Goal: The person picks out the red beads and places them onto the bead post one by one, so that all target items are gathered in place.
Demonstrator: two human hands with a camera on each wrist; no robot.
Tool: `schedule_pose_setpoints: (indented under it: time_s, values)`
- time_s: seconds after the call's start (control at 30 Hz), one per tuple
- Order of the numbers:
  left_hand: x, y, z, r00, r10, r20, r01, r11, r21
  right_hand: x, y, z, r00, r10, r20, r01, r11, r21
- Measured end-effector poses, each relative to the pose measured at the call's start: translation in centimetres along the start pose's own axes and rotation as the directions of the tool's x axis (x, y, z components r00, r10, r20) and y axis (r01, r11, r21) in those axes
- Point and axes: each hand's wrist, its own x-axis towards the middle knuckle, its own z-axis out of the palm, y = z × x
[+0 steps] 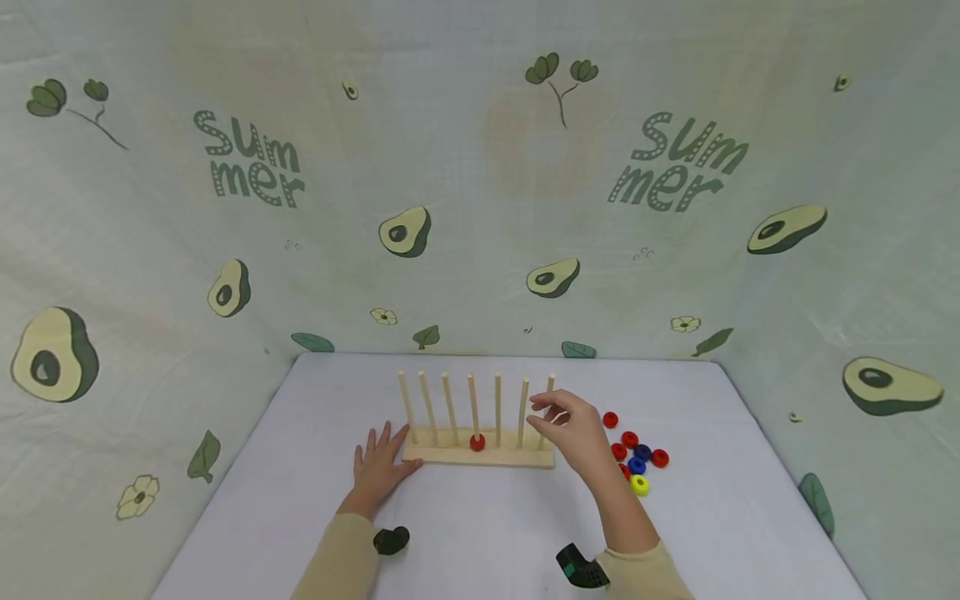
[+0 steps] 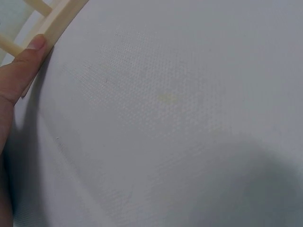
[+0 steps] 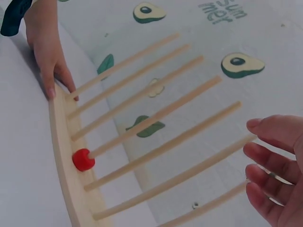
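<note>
One red bead is seated on the middle peg of the wooden peg rack, whose left end is touched by the spread left hand, while at least eight loose beads are left unthreaded on the table, just right of the relaxed, empty right hand.

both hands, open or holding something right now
Left hand: holding one end of the peg rack.
Right hand: open, holding nothing.

Avocado-print cloth hangs behind and beside a white tabletop.
</note>
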Motion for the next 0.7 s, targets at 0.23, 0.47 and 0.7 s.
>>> schedule_pose_setpoints:
  time_s: [0.23, 0.47, 0.7]
  values:
    - [0.1, -0.5, 0.4, 0.999, 0.037, -0.020, -0.038, 0.999, -0.032, -0.7, 2.0, -1.0, 0.998, 0.048, -0.047, -0.049, 0.999, -0.018]
    - [0.4, -0.3, 0.1, 1.000, 0.009, 0.009, -0.009, 1.000, 0.005, -1.1, 3.5, -1.8, 0.991, 0.110, -0.080, -0.114, 0.993, -0.043]
    - [0.6, -0.6, 0.5, 0.999, -0.027, 0.043, 0.026, 0.999, 0.032, -1.9, 5.2, -2.1, 0.981, 0.172, -0.088, -0.178, 0.982, -0.069]
